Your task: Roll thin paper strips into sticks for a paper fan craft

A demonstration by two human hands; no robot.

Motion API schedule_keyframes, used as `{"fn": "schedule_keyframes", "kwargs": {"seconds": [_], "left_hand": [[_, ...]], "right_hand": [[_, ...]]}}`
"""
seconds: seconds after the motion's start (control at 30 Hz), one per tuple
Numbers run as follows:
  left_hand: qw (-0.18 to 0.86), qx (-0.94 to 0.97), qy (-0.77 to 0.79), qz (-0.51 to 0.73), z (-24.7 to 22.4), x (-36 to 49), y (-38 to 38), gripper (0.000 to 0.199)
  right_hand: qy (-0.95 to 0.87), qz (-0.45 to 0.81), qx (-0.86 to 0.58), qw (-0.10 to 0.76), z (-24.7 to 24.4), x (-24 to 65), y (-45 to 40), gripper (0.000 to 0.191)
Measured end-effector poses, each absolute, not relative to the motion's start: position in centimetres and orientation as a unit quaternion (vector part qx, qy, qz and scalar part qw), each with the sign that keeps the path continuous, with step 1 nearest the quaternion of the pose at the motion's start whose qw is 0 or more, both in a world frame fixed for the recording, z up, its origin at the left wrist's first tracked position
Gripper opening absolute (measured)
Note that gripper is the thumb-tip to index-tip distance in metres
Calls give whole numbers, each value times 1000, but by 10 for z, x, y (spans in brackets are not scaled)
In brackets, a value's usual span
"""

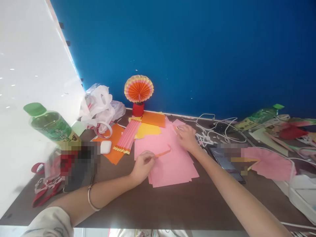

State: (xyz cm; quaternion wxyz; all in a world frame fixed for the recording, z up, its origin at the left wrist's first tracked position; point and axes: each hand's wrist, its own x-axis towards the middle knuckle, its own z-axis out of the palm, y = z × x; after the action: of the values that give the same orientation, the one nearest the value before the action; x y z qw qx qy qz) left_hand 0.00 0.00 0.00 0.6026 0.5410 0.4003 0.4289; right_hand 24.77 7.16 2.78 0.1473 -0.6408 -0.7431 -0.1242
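Observation:
My left hand (142,166) pinches one end of a thin orange paper strip (163,153) over a stack of pink paper sheets (170,164) on the brown table. My right hand (187,136) rests flat on the far part of the pink stack, fingers on the paper. A pleated pink strip with yellow edges (127,136) lies left of the stack on orange paper (114,144). Yellow paper (147,130) and another orange sheet (153,119) lie behind.
A round orange-and-yellow paper fan (138,89) stands on a red base by the blue wall. A green bottle (50,125), white plastic bag (98,103), tape roll (103,130) and white case (105,147) sit left. White cables (214,130), a phone (225,161) and a pink fan (271,163) lie right.

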Motion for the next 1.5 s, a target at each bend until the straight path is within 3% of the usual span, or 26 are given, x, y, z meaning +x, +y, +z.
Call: {"fn": "schedule_keyframes", "kwargs": {"seconds": [0.17, 0.27, 0.5, 0.6, 0.73, 0.87, 1.0, 1.2, 1.3, 1.5], "left_hand": [[598, 549, 395, 430, 0, 0, 0, 17], [594, 554, 385, 438, 0, 0, 1, 18], [595, 562, 375, 434, 2, -2, 1, 20], [584, 580, 367, 434, 0, -4, -1, 22], [497, 679, 358, 405, -3, -6, -3, 29], [331, 799, 385, 323, 0, -11, 5, 45], [192, 894, 358, 190, 2, -18, 17, 45], [61, 911, 381, 144, -2, 9, 1, 45], [51, 908, 387, 150, 0, 32, -12, 51], [61, 916, 359, 171, 3, 26, -18, 48]], "right_hand": [[-883, -75, -414, 208, 49, 204, 22, 31], [-899, -106, -375, 201, 47, 183, -2, 23], [-880, -159, -389, 222, 40, 174, -11, 19], [-858, -127, -407, 287, 51, 177, -12, 17], [-737, -9, -506, 447, 75, 186, -20, 7], [-585, 161, -600, 522, 100, 205, -34, 9], [-532, 312, -624, 480, 117, 224, -42, 22], [-576, 424, -633, 296, 126, 228, -35, 32], [-606, 465, -601, 236, 126, 222, -25, 30], [-643, 464, -568, 220, 125, 217, -9, 25]]}}
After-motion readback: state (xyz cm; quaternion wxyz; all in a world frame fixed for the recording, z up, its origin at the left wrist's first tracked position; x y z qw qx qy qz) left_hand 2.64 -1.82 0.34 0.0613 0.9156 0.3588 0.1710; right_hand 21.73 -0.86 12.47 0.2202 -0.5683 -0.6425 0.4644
